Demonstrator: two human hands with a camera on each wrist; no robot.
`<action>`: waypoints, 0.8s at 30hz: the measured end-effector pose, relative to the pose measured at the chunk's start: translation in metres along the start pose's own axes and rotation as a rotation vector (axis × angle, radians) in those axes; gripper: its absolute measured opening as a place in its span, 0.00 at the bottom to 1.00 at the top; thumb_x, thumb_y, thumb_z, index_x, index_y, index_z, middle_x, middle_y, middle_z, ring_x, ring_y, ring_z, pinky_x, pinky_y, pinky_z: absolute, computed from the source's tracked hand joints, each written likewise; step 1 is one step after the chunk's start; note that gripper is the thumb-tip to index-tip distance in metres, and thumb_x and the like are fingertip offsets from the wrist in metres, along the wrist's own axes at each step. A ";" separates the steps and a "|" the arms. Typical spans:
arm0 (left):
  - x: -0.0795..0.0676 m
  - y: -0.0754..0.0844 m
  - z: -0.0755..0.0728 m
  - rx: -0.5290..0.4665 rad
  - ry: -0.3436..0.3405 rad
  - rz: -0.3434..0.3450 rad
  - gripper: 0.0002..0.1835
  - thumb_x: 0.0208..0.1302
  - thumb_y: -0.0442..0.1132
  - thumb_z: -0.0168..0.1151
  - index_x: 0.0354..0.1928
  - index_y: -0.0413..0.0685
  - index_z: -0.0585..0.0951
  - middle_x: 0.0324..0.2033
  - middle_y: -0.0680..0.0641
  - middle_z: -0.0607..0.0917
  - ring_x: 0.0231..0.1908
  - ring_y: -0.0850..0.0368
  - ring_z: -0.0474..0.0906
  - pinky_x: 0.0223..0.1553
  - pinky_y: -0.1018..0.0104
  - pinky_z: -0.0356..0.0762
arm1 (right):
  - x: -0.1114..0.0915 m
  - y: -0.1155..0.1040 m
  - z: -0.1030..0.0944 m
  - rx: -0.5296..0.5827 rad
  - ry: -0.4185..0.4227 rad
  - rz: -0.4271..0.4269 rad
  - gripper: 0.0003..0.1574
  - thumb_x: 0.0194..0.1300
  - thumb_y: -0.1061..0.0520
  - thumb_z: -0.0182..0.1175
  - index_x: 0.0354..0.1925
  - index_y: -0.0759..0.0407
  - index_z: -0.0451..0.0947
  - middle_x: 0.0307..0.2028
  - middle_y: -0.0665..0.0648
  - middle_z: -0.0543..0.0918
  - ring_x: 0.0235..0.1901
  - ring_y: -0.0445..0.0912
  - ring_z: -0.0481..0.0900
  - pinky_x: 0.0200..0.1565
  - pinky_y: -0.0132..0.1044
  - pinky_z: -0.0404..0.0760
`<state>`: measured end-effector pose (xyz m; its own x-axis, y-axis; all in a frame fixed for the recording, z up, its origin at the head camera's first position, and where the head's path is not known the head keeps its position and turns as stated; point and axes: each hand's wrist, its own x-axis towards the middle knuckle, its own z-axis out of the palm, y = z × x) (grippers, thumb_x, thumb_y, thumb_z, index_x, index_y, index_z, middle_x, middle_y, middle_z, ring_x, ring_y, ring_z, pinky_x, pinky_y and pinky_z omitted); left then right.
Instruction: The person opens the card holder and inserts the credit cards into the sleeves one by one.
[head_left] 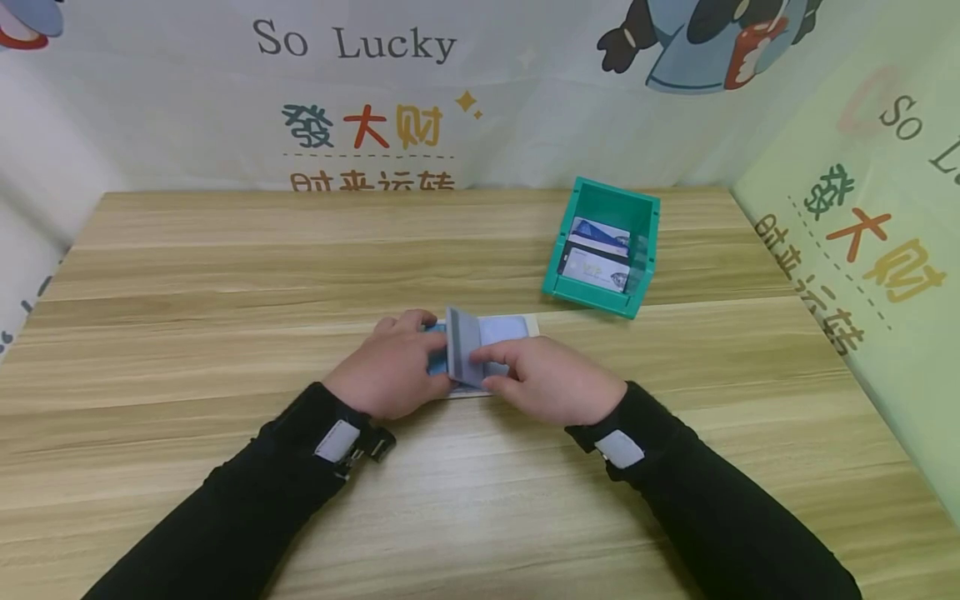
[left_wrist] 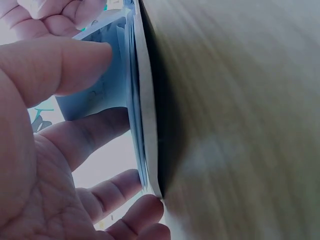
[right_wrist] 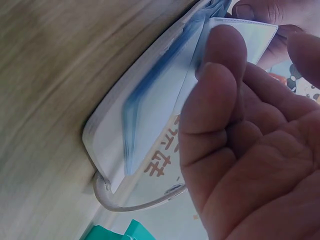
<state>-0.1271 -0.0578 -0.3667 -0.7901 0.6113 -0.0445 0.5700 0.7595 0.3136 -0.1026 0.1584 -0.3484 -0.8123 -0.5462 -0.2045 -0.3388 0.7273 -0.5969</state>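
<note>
A card holder (head_left: 531,323) with clear sleeve pages lies spread on the table between both hands, one page (head_left: 462,346) standing upright. My left hand (head_left: 392,367) holds its left part, fingers reaching over the sleeves and curling at the left end. The left thumb (left_wrist: 75,65) stretches toward the raised page in the left wrist view. My right hand (head_left: 551,379) comes from the other side, its index fingertip against that page. In the right wrist view the right thumb (right_wrist: 305,55) stays apart from the fingers, and a loop strap (right_wrist: 135,205) hangs off the holder's end.
A teal bin (head_left: 592,296) with several cards (head_left: 596,268) in it stands behind and to the right of the holder. The wood-grain table (head_left: 300,275) ends at a printed cloth (head_left: 187,108) at the back. More printed cloth (head_left: 900,333) borders the right side.
</note>
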 end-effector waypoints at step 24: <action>0.001 -0.003 -0.008 -0.209 -0.073 -0.169 0.64 0.40 0.60 0.73 0.73 0.46 0.45 0.61 0.38 0.63 0.47 0.47 0.63 0.41 0.55 0.73 | 0.002 -0.001 0.004 -0.063 -0.028 -0.013 0.22 0.66 0.51 0.57 0.57 0.53 0.75 0.44 0.48 0.80 0.38 0.39 0.73 0.45 0.34 0.75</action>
<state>-0.1311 -0.0613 -0.3596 -0.8472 0.5004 -0.1784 0.3668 0.7940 0.4848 -0.1020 0.1552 -0.3517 -0.7944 -0.5664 -0.2192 -0.3788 0.7443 -0.5500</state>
